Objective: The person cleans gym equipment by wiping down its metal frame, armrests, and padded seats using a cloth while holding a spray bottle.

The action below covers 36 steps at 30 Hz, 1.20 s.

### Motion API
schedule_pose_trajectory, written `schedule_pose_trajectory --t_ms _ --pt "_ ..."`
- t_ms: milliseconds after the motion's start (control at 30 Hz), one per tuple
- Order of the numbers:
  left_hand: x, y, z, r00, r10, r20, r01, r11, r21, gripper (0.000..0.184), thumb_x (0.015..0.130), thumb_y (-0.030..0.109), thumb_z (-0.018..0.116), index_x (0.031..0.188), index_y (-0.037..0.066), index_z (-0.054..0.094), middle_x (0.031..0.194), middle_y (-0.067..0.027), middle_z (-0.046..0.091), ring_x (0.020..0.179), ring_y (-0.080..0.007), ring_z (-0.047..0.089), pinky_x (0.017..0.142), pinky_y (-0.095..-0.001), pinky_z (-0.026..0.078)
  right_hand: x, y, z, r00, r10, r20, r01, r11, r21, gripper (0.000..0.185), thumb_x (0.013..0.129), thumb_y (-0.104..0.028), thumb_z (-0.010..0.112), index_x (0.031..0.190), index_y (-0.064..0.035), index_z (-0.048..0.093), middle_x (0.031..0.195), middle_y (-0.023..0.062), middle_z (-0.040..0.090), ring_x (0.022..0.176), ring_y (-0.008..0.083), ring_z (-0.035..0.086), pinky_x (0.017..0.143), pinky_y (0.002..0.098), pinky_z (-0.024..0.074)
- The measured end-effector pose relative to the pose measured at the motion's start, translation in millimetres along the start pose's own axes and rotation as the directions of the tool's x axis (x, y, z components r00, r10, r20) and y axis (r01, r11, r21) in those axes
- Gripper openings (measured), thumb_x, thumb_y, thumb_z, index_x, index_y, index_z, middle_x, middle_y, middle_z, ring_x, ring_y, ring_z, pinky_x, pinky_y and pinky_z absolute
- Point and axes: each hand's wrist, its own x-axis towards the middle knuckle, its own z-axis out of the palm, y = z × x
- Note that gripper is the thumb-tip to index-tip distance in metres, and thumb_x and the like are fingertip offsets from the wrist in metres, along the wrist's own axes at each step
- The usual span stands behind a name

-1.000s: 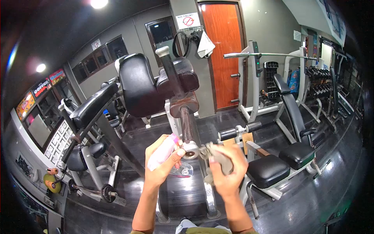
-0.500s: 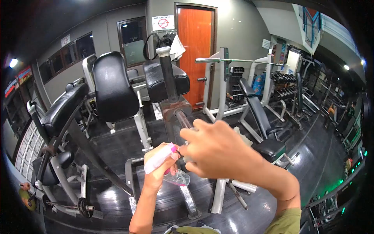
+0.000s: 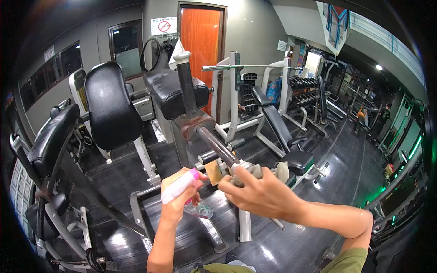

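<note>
At the left of the frame, a long black padded cushion on a grey metal frame is seen, with a tall black upholstered backrest set beside it. Left of the lower centre, a white, pink and clear plastic spray bottle is gripped by the left hand; the fingers are wrapped closely around its neck, and whether the trigger is squeezed cannot be told. Above, a black block-shaped pad is partly covered by a dark upright post with a silver cap.

From the centre, a brown-stained dark metal bar is slanted down to the right. At its near end, a grey bunched cloth is held by the right hand, whose fingers are curled partly closed around it; the exact contact is hidden by the hand. Farther right, a black adjustable bench is seen.

As far as can be judged, the cloth is being applied at the bar's near end. The brown-marked stretch above is left uncovered by it; whether that part is already wiped cannot be told.
</note>
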Motion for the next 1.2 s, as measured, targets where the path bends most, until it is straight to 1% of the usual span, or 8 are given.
schedule_pose_trajectory --t_ms 300,400,567,700,833,967,1100,1200 --pt "9 -9 -9 0.995 0.036 0.094 -0.031 0.998 -0.057 0.025 0.08 0.019 0.068 0.085 -0.005 0.063 0.091 -0.017 0.067 0.046 -0.0133 0.055 0.047 -0.0268 0.048 -68 15 41 0.769 0.607 -0.2 -0.527 0.779 0.339 0.035 0.063 -0.014 0.078 0.097 -0.0208 0.073 0.093 0.0 0.06 0.079 0.0163 0.059 0.061 0.029 0.0511" --pt "13 -7 -3 0.992 0.017 0.129 -0.005 0.996 -0.094 0.018 0.077 -0.001 0.055 0.09 -0.009 0.064 0.1 -0.0182 0.068 0.052 -0.0121 0.057 0.05 -0.0245 0.049 -66 4 54 0.333 0.916 -0.223 -0.457 0.364 0.812 0.037 0.064 -0.003 0.068 0.1 -0.0074 0.075 0.094 0.0109 0.063 0.085 0.0223 0.063 0.076 0.0322 0.0517" --pt "18 -1 18 0.989 0.037 0.145 -0.03 0.998 -0.051 0.019 0.078 0.001 0.057 0.091 -0.01 0.064 0.114 -0.0225 0.066 0.052 -0.012 0.058 0.05 -0.0236 0.049 -14 -32 48 0.418 0.902 -0.11 -0.298 0.251 0.921 0.041 0.068 0.0 0.069 0.107 -0.0106 0.074 0.099 0.0093 0.061 0.088 0.0237 0.063 0.078 0.0337 0.0514" --pt "22 -11 28 0.98 0.127 0.154 -0.122 0.991 -0.046 0.042 0.081 0.024 0.068 0.101 -0.012 0.064 0.104 -0.0208 0.069 0.046 -0.0113 0.056 0.043 -0.0232 0.045 -15 -75 84 0.236 0.931 -0.278 -0.281 0.339 0.898 0.046 0.062 0.0 0.073 0.106 -0.0145 0.075 0.102 0.0085 0.059 0.087 0.0253 0.061 0.078 0.0337 0.0506" --pt "20 -12 37 0.991 0.036 0.129 -0.03 0.998 -0.049 0.045 0.075 0.023 0.065 0.103 -0.012 0.062 0.106 -0.0226 0.068 0.045 -0.0125 0.056 0.044 -0.0245 0.048 -27 -81 100 0.234 0.946 -0.222 -0.231 0.276 0.933 0.046 0.061 0.001 0.075 0.105 -0.0133 0.075 0.098 0.0091 0.062 0.085 0.025 0.063 0.077 0.0335 0.0508" --pt "19 -13 41 0.995 0.027 0.099 -0.024 0.999 -0.037 0.045 0.073 0.021 0.063 0.104 -0.013 0.061 0.101 -0.0207 0.068 0.044 -0.0125 0.054 0.046 -0.0257 0.05 -29 -56 95 0.127 0.991 -0.046 -0.276 0.08 0.958 0.036 0.07 0.004 0.07 0.106 -0.004 0.073 0.095 0.0125 0.069 0.085 0.0229 0.066 0.078 0.0331 0.0509" --pt "20 -18 43 0.997 0.054 0.053 -0.054 0.999 -0.007 0.045 0.08 0.023 0.065 0.106 -0.013 0.058 0.099 -0.0187 0.067 0.044 -0.0117 0.053 0.047 -0.0266 0.05 -6 -52 76 0.256 0.963 0.086 -0.027 -0.082 0.996 0.025 0.085 -0.002 0.066 0.109 0.0013 0.069 0.098 0.011 0.069 0.088 0.0176 0.064 0.08 0.03 0.0494" --pt "18 -17 45 0.995 0.097 0.031 -0.098 0.994 0.039 0.042 0.083 0.022 0.065 0.107 -0.013 0.058 0.093 -0.0166 0.066 0.044 -0.0111 0.052 0.046 -0.0258 0.049 3 -83 75 0.205 0.832 0.516 0.298 -0.555 0.777 0.028 0.097 -0.02 0.061 0.115 0.0007 0.066 0.088 0.0013 0.063 0.085 0.0095 0.058 0.076 0.0266 0.0473"
